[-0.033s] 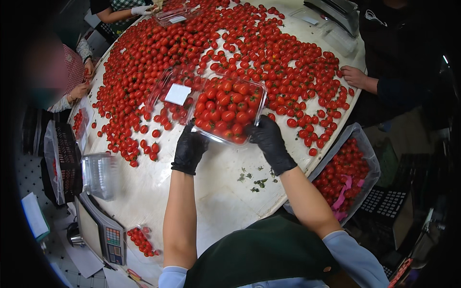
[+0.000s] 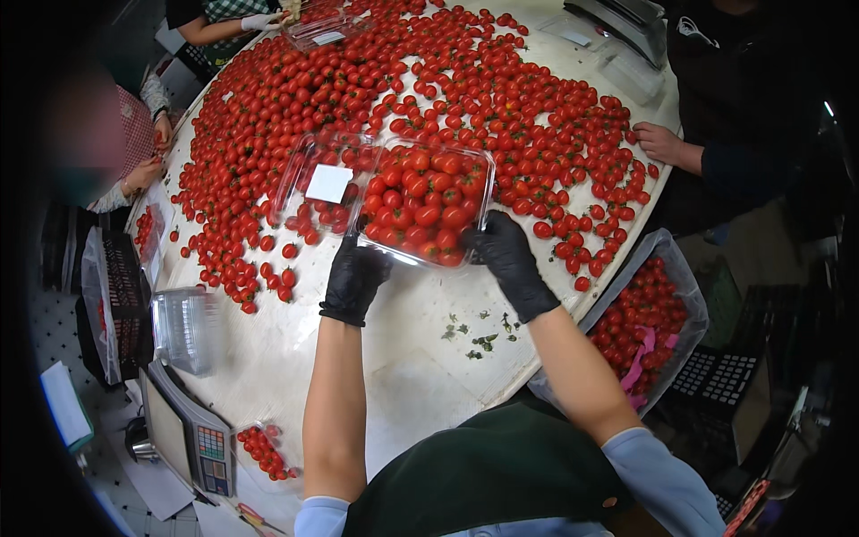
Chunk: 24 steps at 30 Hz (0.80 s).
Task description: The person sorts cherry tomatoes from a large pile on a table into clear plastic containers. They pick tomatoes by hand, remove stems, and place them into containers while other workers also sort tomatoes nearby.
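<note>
Between my hands is a clear plastic clamshell box, filled with cherry tomatoes. Its lid is folded out to the left and carries a white label. My left hand, in a black glove, grips the box's near left corner by the hinge. The near right corner is in my right hand, gloved the same way; some of its fingers are hidden by the box. Loose cherry tomatoes cover the table beyond, some showing through the lid.
Green stem bits lie near me. Stacked empty boxes, a scale and a small tomato pack are on the left. A lined crate of tomatoes stands at the right. Other people's hands are around the table.
My right hand and forearm have shifted very slightly to the right. The box remains held by both hands in nearly the same place.
</note>
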Available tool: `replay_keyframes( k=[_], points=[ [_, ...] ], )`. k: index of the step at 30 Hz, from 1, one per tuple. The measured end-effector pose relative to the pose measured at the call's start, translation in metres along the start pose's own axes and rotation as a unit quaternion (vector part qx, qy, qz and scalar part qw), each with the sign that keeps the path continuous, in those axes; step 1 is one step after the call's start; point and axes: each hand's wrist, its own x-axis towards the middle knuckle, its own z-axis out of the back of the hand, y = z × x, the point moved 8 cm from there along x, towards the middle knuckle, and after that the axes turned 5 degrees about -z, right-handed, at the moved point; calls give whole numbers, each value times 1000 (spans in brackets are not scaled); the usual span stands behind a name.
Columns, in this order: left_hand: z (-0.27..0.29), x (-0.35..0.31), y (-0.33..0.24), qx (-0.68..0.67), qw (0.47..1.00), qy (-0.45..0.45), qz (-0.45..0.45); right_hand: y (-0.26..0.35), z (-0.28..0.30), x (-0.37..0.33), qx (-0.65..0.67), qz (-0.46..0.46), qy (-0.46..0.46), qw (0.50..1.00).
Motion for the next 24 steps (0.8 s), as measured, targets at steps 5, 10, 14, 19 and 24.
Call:
replay_keyframes(
  k=[5, 10, 14, 19, 24],
  points=[
    [-70, 18, -20, 30, 996, 83, -27, 21, 66, 42, 34, 21, 10, 999],
    [-62, 26, -36, 170, 977, 71, -107, 71, 139, 79, 48, 117, -32, 991],
    [-21, -11, -6, 215, 971, -12, -103, 77, 172, 81, -6, 77, -100, 992],
    [26, -47, 41, 307, 945, -101, -46, 30, 154, 50, 56, 152, -141, 977],
    [-47, -49, 18, 635, 716, -41, -289, 14, -3, 7, -400, 332, -26, 854]
  ],
)
